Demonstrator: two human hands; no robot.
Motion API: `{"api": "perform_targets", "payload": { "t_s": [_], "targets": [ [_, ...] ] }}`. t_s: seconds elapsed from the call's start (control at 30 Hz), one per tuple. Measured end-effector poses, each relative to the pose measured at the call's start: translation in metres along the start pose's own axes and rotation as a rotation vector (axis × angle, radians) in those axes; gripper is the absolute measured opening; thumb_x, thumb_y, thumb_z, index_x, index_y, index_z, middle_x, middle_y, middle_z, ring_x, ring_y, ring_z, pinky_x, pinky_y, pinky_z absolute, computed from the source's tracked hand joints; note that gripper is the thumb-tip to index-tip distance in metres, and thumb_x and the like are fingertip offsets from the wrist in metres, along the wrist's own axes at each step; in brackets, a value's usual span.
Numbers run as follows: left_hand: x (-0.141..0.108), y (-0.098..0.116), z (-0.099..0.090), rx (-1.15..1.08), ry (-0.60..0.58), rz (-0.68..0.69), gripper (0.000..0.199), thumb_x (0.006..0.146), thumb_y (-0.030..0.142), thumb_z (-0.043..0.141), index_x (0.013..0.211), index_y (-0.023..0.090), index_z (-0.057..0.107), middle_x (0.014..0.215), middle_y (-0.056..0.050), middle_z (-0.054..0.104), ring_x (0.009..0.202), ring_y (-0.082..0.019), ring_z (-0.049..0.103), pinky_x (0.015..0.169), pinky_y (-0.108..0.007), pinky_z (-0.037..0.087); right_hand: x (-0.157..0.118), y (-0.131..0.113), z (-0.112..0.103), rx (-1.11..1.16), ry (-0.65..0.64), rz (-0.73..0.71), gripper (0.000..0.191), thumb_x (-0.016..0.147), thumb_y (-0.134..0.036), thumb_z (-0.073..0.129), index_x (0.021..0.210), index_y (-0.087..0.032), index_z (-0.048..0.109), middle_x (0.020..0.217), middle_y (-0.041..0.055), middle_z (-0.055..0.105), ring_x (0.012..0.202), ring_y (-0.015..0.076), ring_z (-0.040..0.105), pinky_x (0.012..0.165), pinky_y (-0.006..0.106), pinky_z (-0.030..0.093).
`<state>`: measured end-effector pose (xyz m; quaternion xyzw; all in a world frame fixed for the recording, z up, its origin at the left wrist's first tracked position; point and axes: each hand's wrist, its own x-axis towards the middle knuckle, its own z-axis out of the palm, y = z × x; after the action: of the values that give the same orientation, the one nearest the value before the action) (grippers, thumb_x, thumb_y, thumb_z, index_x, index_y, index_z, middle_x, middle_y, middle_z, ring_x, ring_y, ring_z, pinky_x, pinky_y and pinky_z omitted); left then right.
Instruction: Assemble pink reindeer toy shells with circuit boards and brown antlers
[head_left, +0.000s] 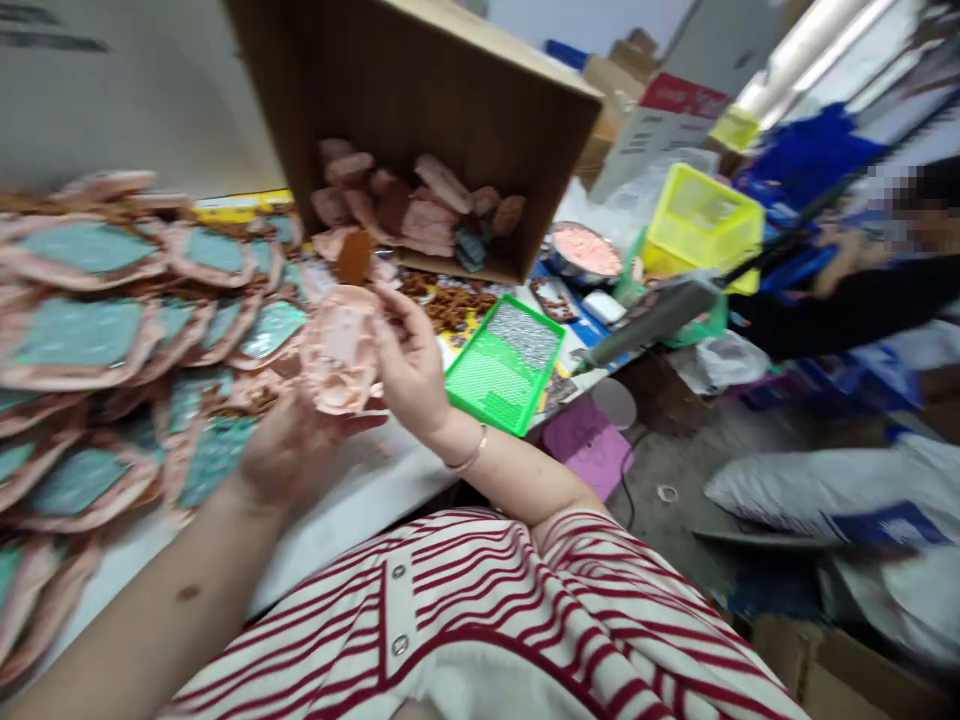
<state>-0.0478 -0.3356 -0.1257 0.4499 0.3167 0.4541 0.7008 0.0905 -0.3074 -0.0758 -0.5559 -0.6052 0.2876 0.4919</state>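
Observation:
A pink, rubbery-looking oval mould (341, 345) with a recessed, uneven face is held up between both hands. My left hand (289, 445) supports it from below and the left side, its fingers partly hidden behind the mould. Curled along the right edge is my right hand (412, 370), with thumb and fingers against the rim. Just behind the mould stands a brown flat piece (355, 258). To the left lie stacks of similar pink pieces with teal centres (82, 333), overlapping each other.
An open cardboard box (442, 90) on its side holds several pink pieces (427, 220). Brown crumbs (450, 303) lie before it. Right of my hand is a green tray (499, 385) with small metallic bits; beyond are a bowl (585, 250), yellow basket (701, 220) and another person's arm (817, 305).

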Motion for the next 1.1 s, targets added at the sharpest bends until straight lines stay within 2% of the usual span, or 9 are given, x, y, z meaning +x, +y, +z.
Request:
{"api": "perform_targets", "payload": {
  "t_s": [0.1, 0.17, 0.27, 0.47, 0.6, 0.67, 0.83, 1.0, 1.1],
  "targets": [
    [0.008, 0.000, 0.004, -0.068, 0.042, -0.031, 0.056, 0.085, 0.059, 0.061, 0.124, 0.019, 0.062, 0.133, -0.013, 0.066, 0.116, -0.032, 0.067, 0.095, -0.050, 0.056, -0.004, 0.016, 0.001, 0.165, 0.020, 0.068, 0.042, 0.099, -0.031, 0.032, 0.140, -0.023, 0.041, 0.143, 0.0111, 0.055, 0.132, 0.0145, 0.056, 0.111, 0.033, 0.048],
    [0.017, -0.001, 0.004, -0.123, 0.101, 0.022, 0.059, 0.077, 0.049, 0.074, 0.124, 0.016, 0.063, 0.127, -0.014, 0.069, 0.115, -0.033, 0.067, 0.095, -0.049, 0.056, -0.005, 0.026, -0.002, 0.196, 0.003, 0.145, 0.043, 0.098, -0.030, 0.034, 0.140, -0.025, 0.040, 0.144, 0.0134, 0.054, 0.128, 0.0161, 0.059, 0.106, 0.033, 0.052],
    [0.028, 0.001, 0.002, -0.226, 0.158, 0.104, 0.053, 0.074, 0.034, 0.077, 0.121, 0.013, 0.067, 0.122, -0.014, 0.072, 0.117, -0.033, 0.066, 0.104, -0.048, 0.051, -0.009, 0.036, -0.012, 0.292, -0.062, 0.150, 0.037, 0.092, -0.030, 0.047, 0.129, -0.025, 0.048, 0.136, 0.0159, 0.059, 0.120, 0.0185, 0.063, 0.099, 0.034, 0.055],
    [0.025, 0.012, 0.003, -0.240, 0.094, 0.077, 0.049, 0.067, 0.026, 0.080, 0.113, 0.009, 0.074, 0.112, -0.015, 0.075, 0.109, -0.034, 0.069, 0.101, -0.045, 0.052, -0.006, 0.041, -0.040, 0.472, -0.087, 0.231, 0.034, 0.077, -0.041, 0.073, 0.105, -0.025, 0.062, 0.109, 0.0046, 0.068, 0.100, 0.0159, 0.064, 0.092, 0.032, 0.054],
    [0.020, 0.010, 0.005, -0.158, -0.031, -0.041, 0.047, 0.064, 0.022, 0.082, 0.109, 0.008, 0.074, 0.102, -0.014, 0.076, 0.091, -0.028, 0.072, 0.083, -0.035, 0.056, 0.000, 0.033, -0.049, 0.468, -0.392, 0.371, 0.035, 0.070, -0.041, 0.082, 0.099, -0.024, 0.070, 0.096, 0.0020, 0.071, 0.087, 0.0135, 0.064, 0.081, 0.029, 0.053],
    [0.020, 0.007, 0.004, -0.154, -0.047, -0.101, 0.046, 0.065, 0.024, 0.082, 0.108, 0.007, 0.073, 0.095, -0.014, 0.076, 0.078, -0.024, 0.072, 0.070, -0.032, 0.057, 0.000, 0.029, -0.049, 0.488, -0.456, 0.435, 0.031, 0.068, -0.038, 0.083, 0.093, -0.022, 0.072, 0.089, 0.0011, 0.072, 0.077, 0.0119, 0.062, 0.072, 0.027, 0.052],
    [0.022, 0.005, -0.003, -0.248, 0.019, -0.151, 0.047, 0.074, 0.042, 0.078, 0.105, 0.008, 0.071, 0.088, -0.013, 0.074, 0.069, -0.022, 0.070, 0.060, -0.033, 0.060, -0.005, 0.027, -0.043, 0.646, -0.219, 0.485, 0.022, 0.070, -0.031, 0.079, 0.087, -0.021, 0.071, 0.077, -0.0026, 0.068, 0.067, 0.0087, 0.058, 0.062, 0.022, 0.049],
    [0.021, 0.003, -0.005, -0.276, 0.165, -0.031, 0.052, 0.079, 0.049, 0.074, 0.117, 0.016, 0.065, 0.092, -0.008, 0.074, 0.073, -0.017, 0.071, 0.068, -0.030, 0.061, -0.007, 0.023, -0.040, 0.738, -0.076, 0.474, 0.020, 0.074, -0.027, 0.074, 0.092, -0.022, 0.067, 0.086, -0.0011, 0.069, 0.073, 0.0105, 0.061, 0.064, 0.023, 0.052],
    [0.020, -0.002, -0.001, -0.235, 0.117, 0.035, 0.054, 0.077, 0.054, 0.076, 0.114, 0.016, 0.066, 0.100, -0.010, 0.075, 0.086, -0.019, 0.072, 0.080, -0.032, 0.059, -0.012, 0.023, -0.032, 0.774, -0.038, 0.453, 0.017, 0.079, -0.027, 0.070, 0.095, -0.023, 0.064, 0.092, -0.0002, 0.069, 0.079, 0.0111, 0.063, 0.070, 0.024, 0.054]
  ]
}}
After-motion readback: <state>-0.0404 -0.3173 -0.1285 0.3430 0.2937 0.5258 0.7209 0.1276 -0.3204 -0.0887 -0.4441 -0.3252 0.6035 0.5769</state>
